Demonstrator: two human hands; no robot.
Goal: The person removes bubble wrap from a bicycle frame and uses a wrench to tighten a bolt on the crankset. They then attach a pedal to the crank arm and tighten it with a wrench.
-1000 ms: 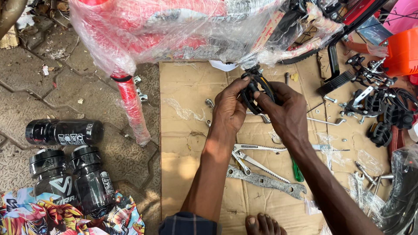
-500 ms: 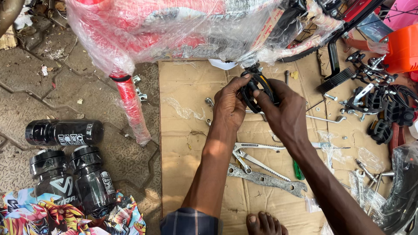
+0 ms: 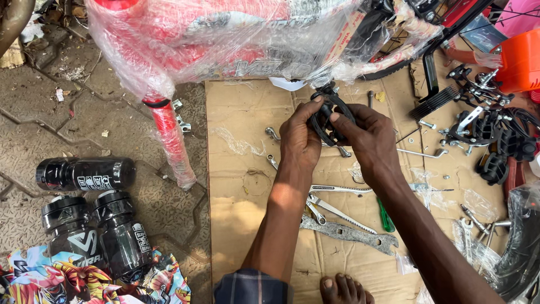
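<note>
Left hand (image 3: 301, 141) closes around the black brake caliper (image 3: 329, 115) just under the wrapped red bicycle frame (image 3: 225, 39); right hand (image 3: 368, 141) pinches its other side. I'd keep both grips firm, caliper steady above the cardboard (image 3: 242, 186), wrenches (image 3: 343, 225) below.

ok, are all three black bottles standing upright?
No: one black bottle lies on its side on the paving, while the other two black bottles point toward the camera beside it.

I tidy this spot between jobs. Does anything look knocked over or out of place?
One black bottle lies on its side on the paving, while two bottles beside it stand upright. Wrenches lie scattered across the cardboard under both hands.
</note>
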